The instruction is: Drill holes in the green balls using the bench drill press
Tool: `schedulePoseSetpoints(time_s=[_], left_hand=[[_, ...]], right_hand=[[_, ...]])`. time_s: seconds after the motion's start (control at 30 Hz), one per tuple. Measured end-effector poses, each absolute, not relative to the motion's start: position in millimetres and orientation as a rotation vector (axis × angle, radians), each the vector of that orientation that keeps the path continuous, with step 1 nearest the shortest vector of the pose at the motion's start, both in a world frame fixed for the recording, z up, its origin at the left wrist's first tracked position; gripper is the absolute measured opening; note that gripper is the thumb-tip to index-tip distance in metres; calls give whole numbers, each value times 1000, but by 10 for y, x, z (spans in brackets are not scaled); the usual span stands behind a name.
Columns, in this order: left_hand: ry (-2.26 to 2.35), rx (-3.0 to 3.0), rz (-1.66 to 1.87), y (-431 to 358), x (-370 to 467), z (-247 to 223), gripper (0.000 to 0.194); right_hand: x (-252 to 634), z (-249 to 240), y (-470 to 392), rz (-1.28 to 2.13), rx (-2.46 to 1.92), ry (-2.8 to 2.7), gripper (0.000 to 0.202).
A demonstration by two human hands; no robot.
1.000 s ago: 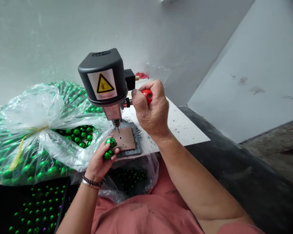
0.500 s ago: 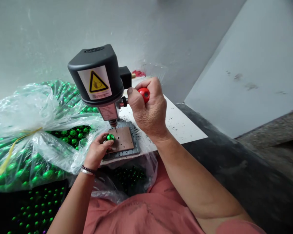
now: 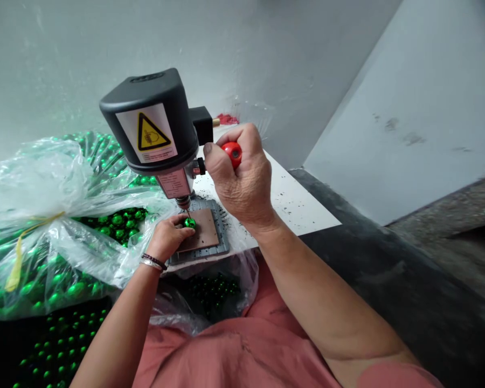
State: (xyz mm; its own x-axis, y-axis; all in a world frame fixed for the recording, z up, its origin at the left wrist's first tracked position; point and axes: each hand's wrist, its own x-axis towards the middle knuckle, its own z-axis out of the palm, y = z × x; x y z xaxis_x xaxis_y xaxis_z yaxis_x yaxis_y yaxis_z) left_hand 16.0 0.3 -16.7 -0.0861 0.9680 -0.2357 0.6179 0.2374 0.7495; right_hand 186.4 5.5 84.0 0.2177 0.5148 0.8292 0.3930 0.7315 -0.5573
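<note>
A small black bench drill [image 3: 151, 126] with a yellow warning label stands on a white table [image 3: 303, 207]. My right hand [image 3: 238, 180] is closed around its red lever knob [image 3: 231, 153]. My left hand [image 3: 168, 235] pinches a shiny green bead [image 3: 189, 222] on the brown plate [image 3: 204, 230] of the drill's base, directly under the drill bit [image 3: 185, 205]. The bit's tip is at or just above the bead; contact is too small to tell.
A big clear plastic bag [image 3: 56, 215] of green beads lies left of the drill. Another bag of beads [image 3: 214, 293] hangs below the table edge over my lap. A dark tray [image 3: 52, 345] with beads sits bottom left. Grey walls close behind and right.
My left hand moved the bead from the plate's near edge up under the drill bit. The second bead seen in that hand earlier no longer shows. My right hand kept hold of the lever knob.
</note>
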Motion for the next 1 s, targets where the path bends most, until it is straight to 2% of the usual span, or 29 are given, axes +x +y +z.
schedulePoseSetpoints(time_s=[0.13, 0.3, 0.5, 0.8, 1.0], left_hand=[[1841, 1545, 569, 34, 182, -197, 54], [1916, 1669, 448, 57, 211, -168, 51], [1931, 1728, 435, 40, 232, -139, 51], [1912, 1802, 403, 18, 245, -141, 38], [1942, 1793, 400, 12, 237, -149, 43]], right_hand=[[1873, 857, 81, 83, -826, -1409, 28], [1913, 980, 220, 39, -871, -1460, 34], [1948, 1090, 299, 25, -960, -1522, 32], [1904, 761, -3, -107, -889, -1438, 19], [1925, 544, -62, -237, -823, -1459, 11]])
